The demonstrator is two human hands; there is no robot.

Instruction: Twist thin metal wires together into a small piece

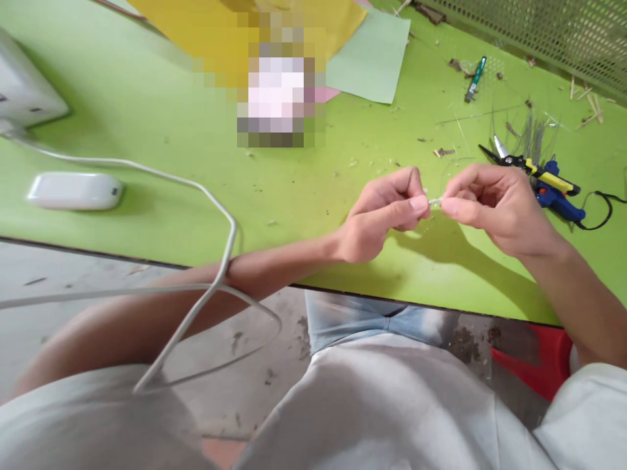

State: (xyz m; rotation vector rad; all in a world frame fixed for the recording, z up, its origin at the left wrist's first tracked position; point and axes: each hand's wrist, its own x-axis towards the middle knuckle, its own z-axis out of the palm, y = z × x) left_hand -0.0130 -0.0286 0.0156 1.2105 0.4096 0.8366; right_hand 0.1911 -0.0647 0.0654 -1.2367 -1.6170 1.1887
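My left hand (385, 212) and my right hand (502, 207) are close together above the front part of the green table. Each pinches an end of a thin, pale, wire-like piece (435, 203), which shows only in the short gap between the fingertips. The rest of it is hidden, and its exact kind is too small to tell. Just beyond my right hand lie pruning shears (551, 177) with yellow and black handles. A blue glue gun (563, 203) is partly under them, beside a bunch of thin metal wires (533, 134).
A white cable (206, 189) crosses my left forearm from a white box (29, 91). Nearby lies a white oval device (76, 190). Farther back are a pale green sheet (375, 55), yellow paper (196, 32), a small green tool (476, 78), scattered scraps and a perforated basket (548, 36).
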